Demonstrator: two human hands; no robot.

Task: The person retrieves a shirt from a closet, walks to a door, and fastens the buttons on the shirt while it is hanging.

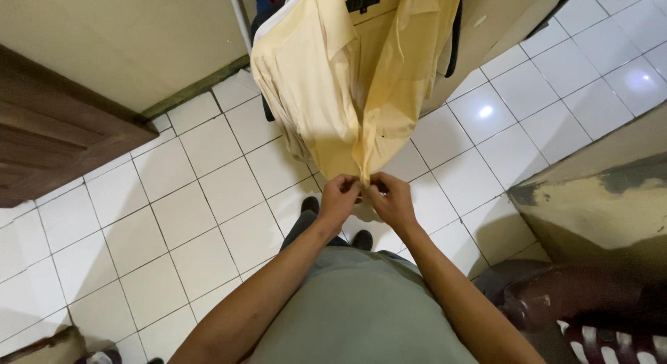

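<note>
A pale yellow shirt [351, 79] hangs in the upper middle of the frame, its collar at the top and its front edges falling to the centre. There the left hand [339, 199] and right hand [390, 201] meet, each pinching one front edge near the hem, fingers closed tight on the cloth, seemingly to bring the two sides together at a button. Hanging keeps the fabric taut and straight. Below lies the white tiled floor [208, 218]; a dark red plastic chair [590, 308] sits lower right.
</note>
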